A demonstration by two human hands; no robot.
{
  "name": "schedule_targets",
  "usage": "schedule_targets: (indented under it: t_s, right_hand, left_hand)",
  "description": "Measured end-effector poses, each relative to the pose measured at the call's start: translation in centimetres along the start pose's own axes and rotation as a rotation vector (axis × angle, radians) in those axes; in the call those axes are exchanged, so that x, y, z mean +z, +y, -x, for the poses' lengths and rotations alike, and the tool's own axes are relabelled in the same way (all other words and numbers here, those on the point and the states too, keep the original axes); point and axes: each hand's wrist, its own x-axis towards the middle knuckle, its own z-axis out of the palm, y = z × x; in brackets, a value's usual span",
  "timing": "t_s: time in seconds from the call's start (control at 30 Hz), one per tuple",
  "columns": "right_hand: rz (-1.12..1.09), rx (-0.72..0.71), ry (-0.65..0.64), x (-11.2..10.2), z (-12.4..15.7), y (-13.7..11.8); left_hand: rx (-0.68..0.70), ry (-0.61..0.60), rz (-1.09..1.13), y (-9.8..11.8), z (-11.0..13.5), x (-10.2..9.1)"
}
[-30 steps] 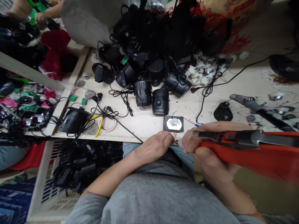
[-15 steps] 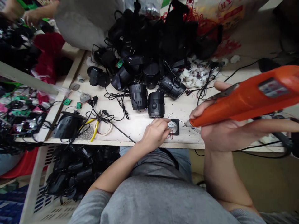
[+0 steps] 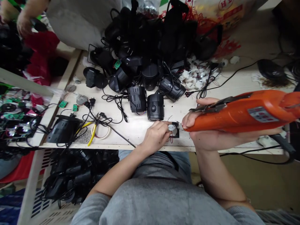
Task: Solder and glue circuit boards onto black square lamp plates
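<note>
My right hand (image 3: 206,137) is wrapped round an orange electric screwdriver (image 3: 236,112), its tip pointing left at a small black square plate (image 3: 175,132) on the bench. On that plate sits a round silver motor (image 3: 172,127) with thin red wires. My left hand (image 3: 156,136) has its fingers closed at the motor's left side, pinching its edge. The screwdriver's tip is at the plate's right edge; whether it touches a screw is too small to tell. Just beyond my left hand stand two black cylindrical lamp housings (image 3: 155,107).
Yellow-handled pliers (image 3: 92,134), a pile of small screws (image 3: 84,137) and a tape roll (image 3: 103,132) lie left. Black housings (image 3: 150,40) heap up at the back beside white plastic parts (image 3: 193,76). A crate (image 3: 37,187) stands below. Another person's hand (image 3: 24,25) is at upper left.
My right hand has brought the screwdriver left and lowered it to the plate, levelling its body. My left hand stays at the motor. The other person's hand has shifted slightly.
</note>
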Motion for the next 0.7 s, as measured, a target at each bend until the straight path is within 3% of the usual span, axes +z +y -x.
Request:
schedule_targets:
  t_s: [0.13,0.33,0.53,0.7]
  right_hand:
    - [0.034,0.083,-0.101,-0.5,0.0,0.2]
    - [0.053,0.040,-0.094,-0.8,0.1,0.8]
    - [0.059,0.056,-0.193,-1.1,-0.1,0.9]
    - [0.038,0.003,-0.121,-0.9,0.3,1.8]
  left_hand:
    - [0.001,0.004,0.013,0.0,0.1,0.0]
    - [-0.013,0.015,0.064,-0.2,0.2,0.1]
    - [-0.004,0.057,0.121,-0.7,0.4,0.6]
    - [0.010,0.087,0.141,-0.9,0.5,0.9]
